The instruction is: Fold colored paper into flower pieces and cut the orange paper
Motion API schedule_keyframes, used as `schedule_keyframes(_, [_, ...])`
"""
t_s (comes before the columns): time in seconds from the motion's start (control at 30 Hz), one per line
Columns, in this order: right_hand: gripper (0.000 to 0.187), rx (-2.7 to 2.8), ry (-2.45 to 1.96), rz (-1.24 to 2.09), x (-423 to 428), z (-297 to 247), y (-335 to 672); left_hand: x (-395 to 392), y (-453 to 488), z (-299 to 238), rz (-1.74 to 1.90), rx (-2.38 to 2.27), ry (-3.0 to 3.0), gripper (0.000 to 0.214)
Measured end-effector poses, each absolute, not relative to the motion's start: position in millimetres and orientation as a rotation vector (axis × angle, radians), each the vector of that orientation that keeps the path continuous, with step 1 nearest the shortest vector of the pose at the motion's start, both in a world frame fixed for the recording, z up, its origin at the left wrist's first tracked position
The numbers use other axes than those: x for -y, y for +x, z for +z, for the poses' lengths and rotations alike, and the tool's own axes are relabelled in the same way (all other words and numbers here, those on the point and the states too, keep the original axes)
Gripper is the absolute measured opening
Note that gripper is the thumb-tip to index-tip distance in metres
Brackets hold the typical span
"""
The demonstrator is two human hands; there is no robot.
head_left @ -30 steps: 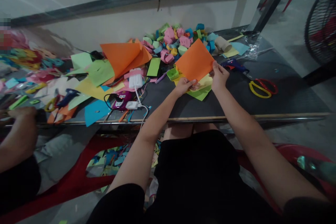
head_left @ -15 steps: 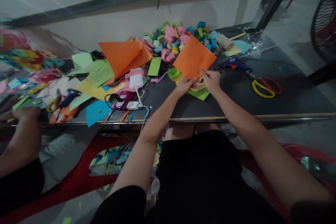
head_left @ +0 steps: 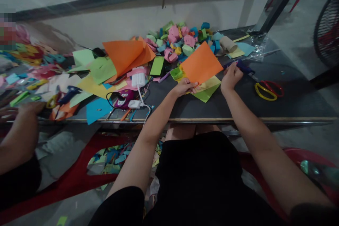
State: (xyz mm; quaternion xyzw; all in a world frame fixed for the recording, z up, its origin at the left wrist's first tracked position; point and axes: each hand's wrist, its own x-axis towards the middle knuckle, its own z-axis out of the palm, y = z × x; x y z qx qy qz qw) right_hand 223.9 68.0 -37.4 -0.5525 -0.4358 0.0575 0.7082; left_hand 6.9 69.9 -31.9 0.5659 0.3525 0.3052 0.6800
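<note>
My left hand (head_left: pixel 186 87) pinches a sheet of orange paper (head_left: pixel 202 63) by its lower edge, so that the sheet stands tilted up above the table. Close to it lie pale yellow and light green paper sheets (head_left: pixel 208 95). My right hand (head_left: pixel 232 77) is at the dark blue glue gun (head_left: pixel 245 67), its fingers curled round the handle end, which they partly hide. The gun still lies on the table with its nozzle to the right. Scissors (head_left: pixel 266 91) with one yellow and one red handle lie right of the gun.
Folded coloured paper pieces (head_left: pixel 182 39) are heaped at the back, beside a cardboard tube (head_left: pixel 228 44). A purple device (head_left: pixel 124 99) with white cables and a large orange sheet (head_left: pixel 124 54) lie left. A co-worker's arm (head_left: pixel 23 130) reaches in at far left. A fan (head_left: pixel 328 24) stands right.
My right hand has let go of the orange paper and moved right to the glue gun. My left hand keeps the paper, now tipped slightly to the right and lower.
</note>
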Motion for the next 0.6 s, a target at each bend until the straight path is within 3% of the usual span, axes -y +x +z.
schedule_keyframes(0.27, [0.071,1.766,-1.199,0.505,-43,-40,186,-71,20,-36,0.889,-0.874,1.338,0.044])
schedule_keyframes(0.43, [0.078,1.673,-1.1,0.813,-40,-42,179,-69,19,-35,0.879,-0.805,1.394,0.048])
schedule_keyframes(0.6, [0.082,1.623,-1.098,0.873,-40,-39,181,-68,19,-33,0.861,-0.781,1.372,0.049])
